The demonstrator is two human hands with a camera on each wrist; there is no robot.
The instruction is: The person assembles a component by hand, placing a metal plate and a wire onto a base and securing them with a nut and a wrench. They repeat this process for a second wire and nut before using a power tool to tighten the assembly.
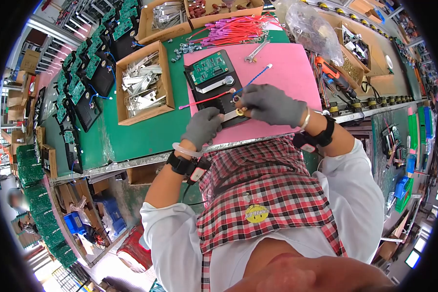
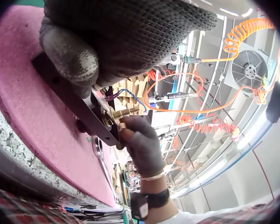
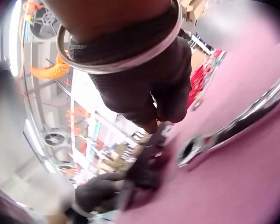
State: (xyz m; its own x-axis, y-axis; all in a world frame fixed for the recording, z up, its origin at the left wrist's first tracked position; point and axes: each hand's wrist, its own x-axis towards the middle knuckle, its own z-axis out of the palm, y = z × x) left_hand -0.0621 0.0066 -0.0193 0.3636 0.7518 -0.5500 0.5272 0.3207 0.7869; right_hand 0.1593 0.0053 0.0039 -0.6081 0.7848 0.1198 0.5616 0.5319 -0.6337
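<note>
Head view: on the pink mat (image 1: 292, 68), our left hand (image 1: 203, 127) grips the black plate (image 1: 215, 101); our right hand (image 1: 272, 104) pinches its brass nut (image 1: 240, 112), which is probably stiff, light and slippery, so best held by the rim.

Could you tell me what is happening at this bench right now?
A person in grey gloves is working on a black module on the pink mat. The left hand grips its near edge, while the right hand pinches a brass stud on it. A red wire and a blue wire lead away from that corner.
</note>
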